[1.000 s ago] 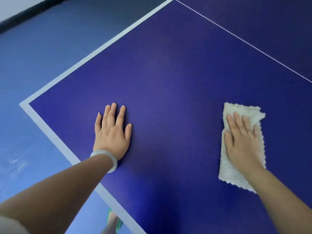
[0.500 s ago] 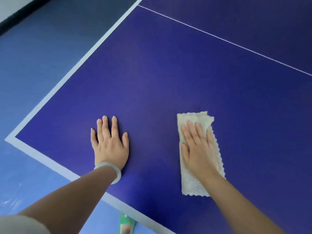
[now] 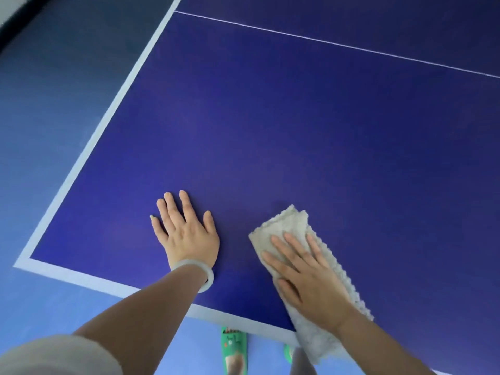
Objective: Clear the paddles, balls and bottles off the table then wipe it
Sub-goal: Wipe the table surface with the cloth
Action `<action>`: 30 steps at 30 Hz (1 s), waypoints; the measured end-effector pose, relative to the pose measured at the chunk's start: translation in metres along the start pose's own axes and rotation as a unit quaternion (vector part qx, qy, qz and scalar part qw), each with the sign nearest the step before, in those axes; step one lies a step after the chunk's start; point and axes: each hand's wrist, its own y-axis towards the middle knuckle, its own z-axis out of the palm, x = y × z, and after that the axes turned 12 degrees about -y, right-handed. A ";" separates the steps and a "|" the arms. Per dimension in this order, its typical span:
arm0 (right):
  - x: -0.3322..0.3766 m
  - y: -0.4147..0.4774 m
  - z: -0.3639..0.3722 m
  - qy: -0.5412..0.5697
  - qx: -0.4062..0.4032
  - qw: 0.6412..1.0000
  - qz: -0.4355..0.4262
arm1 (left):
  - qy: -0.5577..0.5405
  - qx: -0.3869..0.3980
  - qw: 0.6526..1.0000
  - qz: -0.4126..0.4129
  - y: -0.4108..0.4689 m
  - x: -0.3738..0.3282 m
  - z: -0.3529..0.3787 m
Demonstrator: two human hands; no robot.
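While the left hand lies flat on the blue table, fingers straight and spread with nothing in its hold, the right hand presses a folded pale cloth onto the tabletop with straight fingers. Both sit close to the table's near edge, and the cloth's near end hangs over it. A pale bracelet rings the left wrist. A green slipper shows below the table's near edge.

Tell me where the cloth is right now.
In the head view the cloth lies lower right on the table under the right hand, its near end overhanging the near edge.
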 end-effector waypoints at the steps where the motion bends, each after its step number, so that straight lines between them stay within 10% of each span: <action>1: -0.019 -0.017 0.006 0.002 0.006 0.999 0.050 | 0.000 -0.001 1.000 0.001 -0.001 0.001 0.000; 7: -0.038 -0.017 0.002 0.101 0.061 0.842 0.527 | -0.023 0.000 1.000 0.015 -0.002 0.001 -0.002; 13: 0.074 0.057 -0.013 0.041 0.030 0.965 0.257 | -0.100 0.065 0.990 0.075 0.000 0.020 -0.019; 21: 0.084 -0.016 -0.003 -0.013 0.011 1.000 0.023 | -0.036 0.121 0.972 0.198 -0.063 0.099 -0.037; 24: 0.055 -0.068 0.005 -0.023 0.041 0.981 0.189 | -0.012 0.134 0.967 0.215 -0.082 0.097 -0.027; 30: 0.056 -0.089 0.000 0.122 0.091 0.816 0.557 | 0.064 0.153 0.971 0.173 -0.088 0.083 -0.028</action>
